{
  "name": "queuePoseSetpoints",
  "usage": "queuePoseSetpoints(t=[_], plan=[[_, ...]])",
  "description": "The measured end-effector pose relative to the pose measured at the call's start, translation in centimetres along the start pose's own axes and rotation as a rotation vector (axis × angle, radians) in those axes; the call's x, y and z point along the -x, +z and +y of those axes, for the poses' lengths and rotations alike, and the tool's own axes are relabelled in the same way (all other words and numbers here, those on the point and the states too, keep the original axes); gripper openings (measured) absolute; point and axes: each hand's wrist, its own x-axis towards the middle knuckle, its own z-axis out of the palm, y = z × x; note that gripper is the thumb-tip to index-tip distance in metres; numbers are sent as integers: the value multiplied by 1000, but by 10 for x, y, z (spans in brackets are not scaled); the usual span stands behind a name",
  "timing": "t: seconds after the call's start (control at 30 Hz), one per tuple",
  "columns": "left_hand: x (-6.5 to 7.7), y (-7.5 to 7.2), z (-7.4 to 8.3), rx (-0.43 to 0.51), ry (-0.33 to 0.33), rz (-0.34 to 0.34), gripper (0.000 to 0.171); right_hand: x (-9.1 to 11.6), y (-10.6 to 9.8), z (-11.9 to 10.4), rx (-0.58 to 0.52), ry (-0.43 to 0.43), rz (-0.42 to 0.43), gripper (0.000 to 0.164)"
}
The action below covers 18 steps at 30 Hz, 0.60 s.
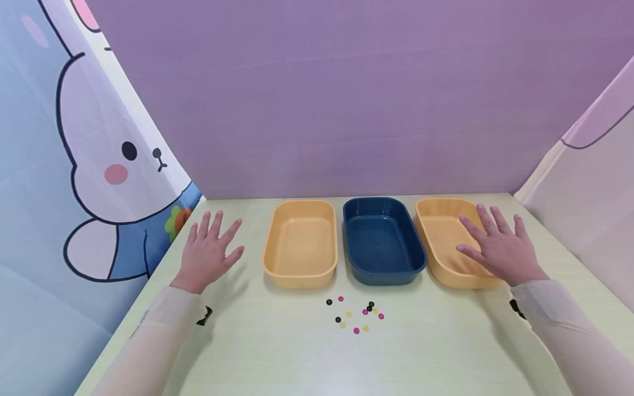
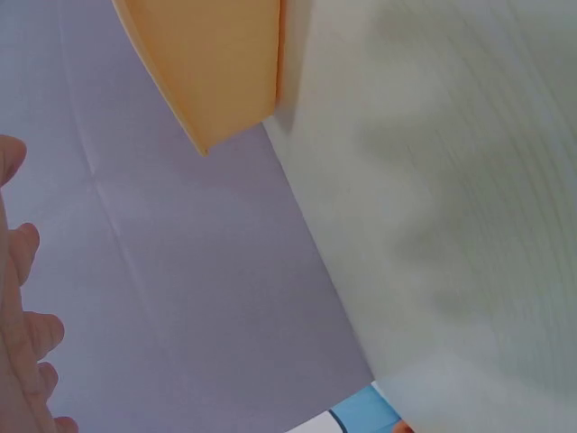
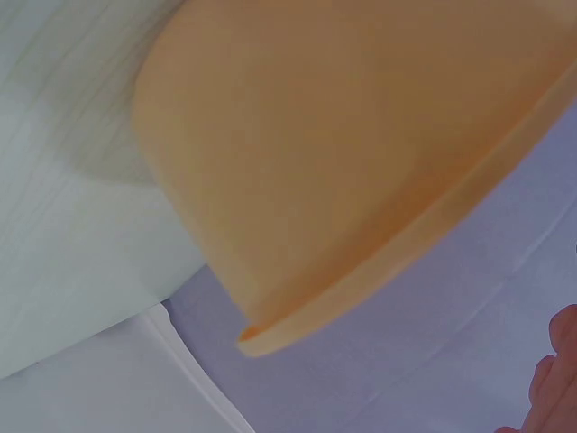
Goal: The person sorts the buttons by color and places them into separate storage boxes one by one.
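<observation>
My left hand [image 1: 208, 254] is held with fingers spread above the table, left of a light orange tray [image 1: 300, 281], and holds nothing. On the other side my right hand [image 1: 505, 248], also spread and holding nothing, overlaps the right edge of a second light orange tray [image 1: 463, 280] in the head view. Between those trays stands a dark blue tray [image 1: 385, 278]. Several small round pieces in black [image 1: 329, 302], pink [image 1: 356, 331] and yellow [image 1: 366, 328] lie scattered on the table in front of the trays. The right wrist view shows the right-hand tray [image 3: 315, 153] close up.
The pale wood-grain table [image 1: 277, 352] meets a purple cloth backdrop [image 1: 346, 110] behind the trays. A cloth with a cartoon rabbit [image 1: 99, 165] hangs along the left side, and a pale cloth [image 1: 589, 192] along the right.
</observation>
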Motion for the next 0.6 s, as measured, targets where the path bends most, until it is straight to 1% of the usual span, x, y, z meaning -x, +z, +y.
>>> queuePoseSetpoints(t=[0.2,0.37,0.5,0.53,0.6], plan=[[2,2,-5,-8,-6,27,62,2,3,1,-7,-3,-1,70],[2,4,-4,10,-7,8,63,3,5,0,-40,-17,19,70],[1,3,0,76,-9,3,63,2,2,-5,-118,-29,24,73],[1,3,1,104,-10,4,63,2,1,-6,-139,-31,23,74],[0,2,3,195,-17,-2,62,2,-2,-10,-171,-36,23,76]])
